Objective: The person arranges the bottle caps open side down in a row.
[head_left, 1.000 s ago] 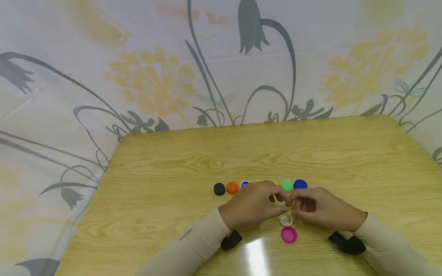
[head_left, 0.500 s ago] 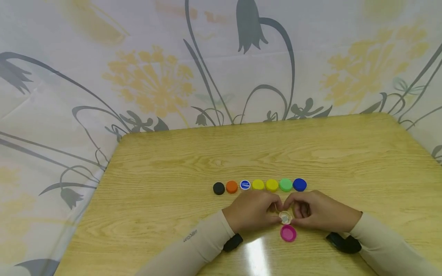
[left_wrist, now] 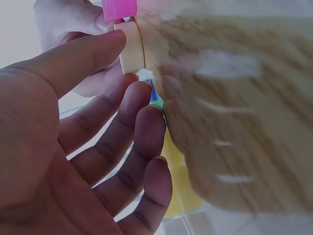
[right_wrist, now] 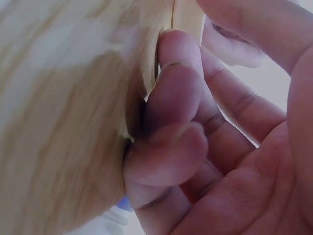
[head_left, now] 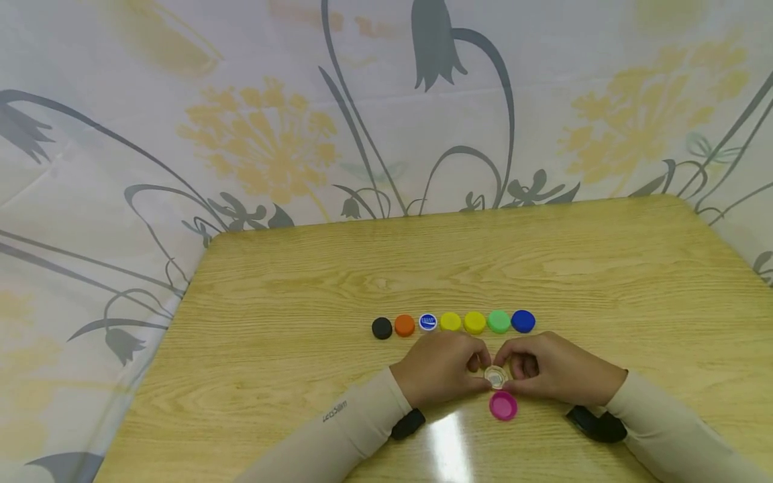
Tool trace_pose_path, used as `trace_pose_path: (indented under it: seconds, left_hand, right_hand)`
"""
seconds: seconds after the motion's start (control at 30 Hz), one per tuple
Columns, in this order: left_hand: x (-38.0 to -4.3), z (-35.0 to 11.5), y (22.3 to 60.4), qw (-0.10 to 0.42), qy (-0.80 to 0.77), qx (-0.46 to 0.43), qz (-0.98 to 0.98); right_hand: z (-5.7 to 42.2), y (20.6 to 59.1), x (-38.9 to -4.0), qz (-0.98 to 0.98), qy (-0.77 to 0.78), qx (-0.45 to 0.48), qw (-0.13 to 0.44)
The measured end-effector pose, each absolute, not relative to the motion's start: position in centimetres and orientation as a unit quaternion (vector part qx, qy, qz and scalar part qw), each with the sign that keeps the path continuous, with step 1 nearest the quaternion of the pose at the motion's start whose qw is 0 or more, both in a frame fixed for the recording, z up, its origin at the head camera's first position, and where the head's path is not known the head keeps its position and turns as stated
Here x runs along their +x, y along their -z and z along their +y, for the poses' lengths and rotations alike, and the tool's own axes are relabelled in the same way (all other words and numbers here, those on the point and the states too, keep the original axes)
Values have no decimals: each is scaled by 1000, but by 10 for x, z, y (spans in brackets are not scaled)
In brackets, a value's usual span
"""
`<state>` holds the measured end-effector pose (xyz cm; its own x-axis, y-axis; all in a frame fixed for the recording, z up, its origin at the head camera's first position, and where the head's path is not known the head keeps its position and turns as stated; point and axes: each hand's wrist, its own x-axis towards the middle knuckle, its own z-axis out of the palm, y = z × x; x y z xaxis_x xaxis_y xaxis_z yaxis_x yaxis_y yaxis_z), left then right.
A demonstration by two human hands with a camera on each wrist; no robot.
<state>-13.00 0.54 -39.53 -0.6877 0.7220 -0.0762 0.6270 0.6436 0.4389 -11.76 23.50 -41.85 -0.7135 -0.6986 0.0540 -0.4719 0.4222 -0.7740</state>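
A cream-coloured bottle cap (head_left: 496, 377) lies hollow side up on the table, between both hands. The left hand (head_left: 443, 369) pinches its left side with thumb and index finger; in the left wrist view the thumb presses the rim of the cream cap (left_wrist: 131, 49). From the other side the right hand (head_left: 552, 369) pinches the same cap, its other fingers curled against the tabletop in the right wrist view. Just nearer the person sits a pink bottle cap (head_left: 503, 406), also hollow side up, close to the cream one.
Beyond the hands runs a row of caps: black (head_left: 382, 328), orange (head_left: 404, 325), blue-and-white (head_left: 428, 322), two yellow ones, light green (head_left: 498, 321) and dark blue (head_left: 523, 321). The wooden table (head_left: 302, 282) meets a flower-patterned cloth (head_left: 386, 121) behind.
Both hands have come down from above the cream cap to its two sides and taken hold of it. The row of caps behind shows more fully. The cream cap has shifted slightly, if at all.
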Motion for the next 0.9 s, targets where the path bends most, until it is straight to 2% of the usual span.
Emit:
trace_pose_path:
  seconds: [0.27, 0.53, 0.73, 0.9]
  left_hand:
    - [-131, 5, 396, 124, -193, 378, 897]
    - [-130, 5, 398, 131, -208, 364, 898]
    - [-131, 5, 399, 115, -210, 368, 898]
    - [-133, 4, 398, 103, -219, 370, 897]
  right_hand:
    - [232, 418, -116, 845, 392, -344, 118]
    - [231, 420, -116, 850, 392, -331, 119]
    - [233, 419, -117, 850, 407, -309, 127]
    - [234, 418, -118, 842, 425, -314, 112]
